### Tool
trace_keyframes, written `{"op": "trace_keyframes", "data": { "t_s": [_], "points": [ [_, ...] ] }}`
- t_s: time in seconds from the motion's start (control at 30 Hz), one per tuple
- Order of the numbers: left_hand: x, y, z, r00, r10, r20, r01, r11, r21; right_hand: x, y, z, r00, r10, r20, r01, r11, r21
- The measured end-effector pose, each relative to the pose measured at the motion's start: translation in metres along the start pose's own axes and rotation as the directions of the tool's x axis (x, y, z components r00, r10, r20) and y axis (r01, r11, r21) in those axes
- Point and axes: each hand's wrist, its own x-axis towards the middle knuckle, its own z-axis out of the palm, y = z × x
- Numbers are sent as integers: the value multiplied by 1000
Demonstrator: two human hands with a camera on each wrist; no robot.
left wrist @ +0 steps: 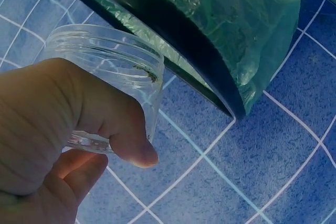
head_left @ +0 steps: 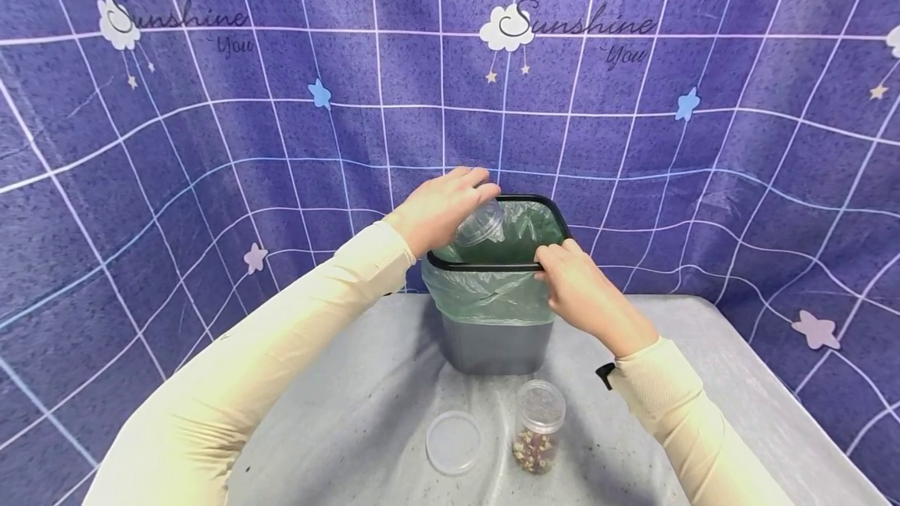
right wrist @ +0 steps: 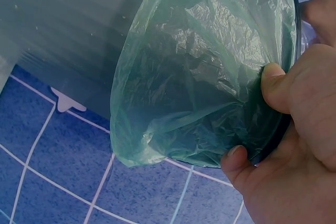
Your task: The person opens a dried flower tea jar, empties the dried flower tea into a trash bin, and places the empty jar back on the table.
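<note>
My left hand grips a clear plastic jar, tilted over the mouth of a grey trash bin. In the left wrist view the thumb and fingers wrap round the jar, and a few dark bits cling inside near its threaded neck. A thin green bag lines the bin and folds over its outside, under a black rim. On the near right corner of that rim my right hand holds on, its thumb and fingers pressing the green bag in the right wrist view.
A round translucent lid lies flat on the grey-covered table, in front of the bin. To its right stands a clear lidded jar with small dried buds inside. A purple grid-patterned cloth hangs behind and at both sides.
</note>
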Motion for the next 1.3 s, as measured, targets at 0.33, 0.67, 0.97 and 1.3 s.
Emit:
{"op": "trace_keyframes", "data": {
  "t_s": [0.33,0.67,0.97,1.3],
  "points": [
    [-1,3,2,999,32,0,-32,995,94,0,0,-1,1000,11,8,-11,1000,-3],
    [13,23,6,988,145,47,-152,916,371,-1,0,-1,1000,19,12,-19,1000,3],
    [23,30,1,988,123,90,-148,915,376,-3,-1,-2,999,43,10,-43,999,21],
    [7,15,-9,999,21,28,-22,999,42,-1,-1,-1,1000,22,9,-22,1000,11]
  ]
}}
